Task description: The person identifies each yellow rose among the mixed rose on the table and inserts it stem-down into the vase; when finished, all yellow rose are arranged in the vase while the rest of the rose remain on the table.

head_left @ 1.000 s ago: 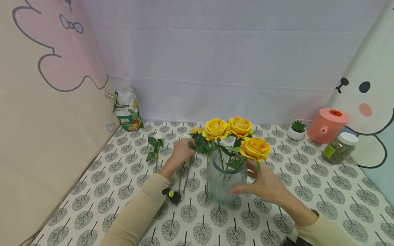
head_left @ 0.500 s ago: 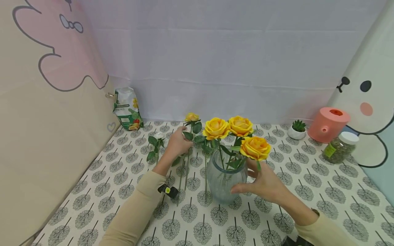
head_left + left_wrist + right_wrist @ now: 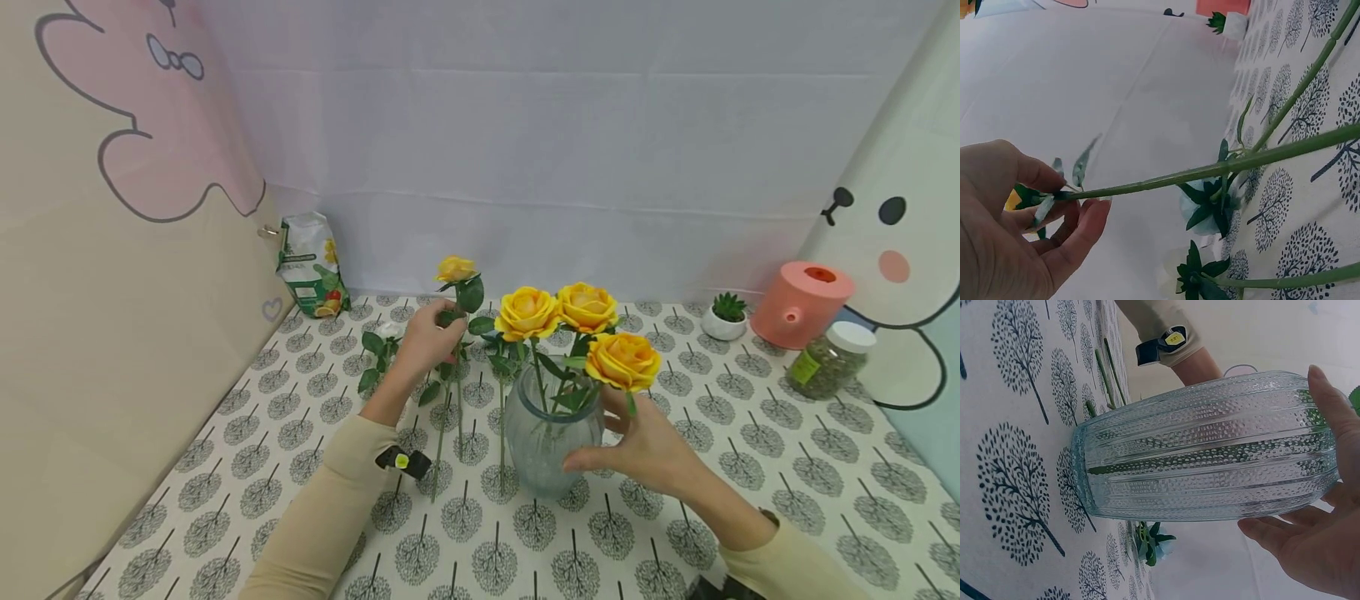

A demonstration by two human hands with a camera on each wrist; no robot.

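My left hand (image 3: 429, 340) pinches the stem of a yellow rose (image 3: 456, 269) just below its bloom, the flower raised upright above the table. In the left wrist view the green stem (image 3: 1166, 181) runs away from the fingertips. My right hand (image 3: 651, 446) holds the side of a clear ribbed glass vase (image 3: 551, 458), thumb and fingers spread around it. Three yellow roses (image 3: 587, 308) stand in the vase. Left of the vase, flower stems (image 3: 502, 433) and a white rose (image 3: 388, 331) with dark green leaves lie on the cloth.
A tree-patterned cloth (image 3: 315, 517) covers the table. At the back left stands a white and green bag (image 3: 311, 271). To the right are a small potted succulent (image 3: 724, 321), a pink watering can (image 3: 798, 308) and a white-lidded jar (image 3: 828, 362).
My left hand has lifted the yellow rose from among the lying flowers, moving up and slightly left. The right hand and vase have stayed in place.
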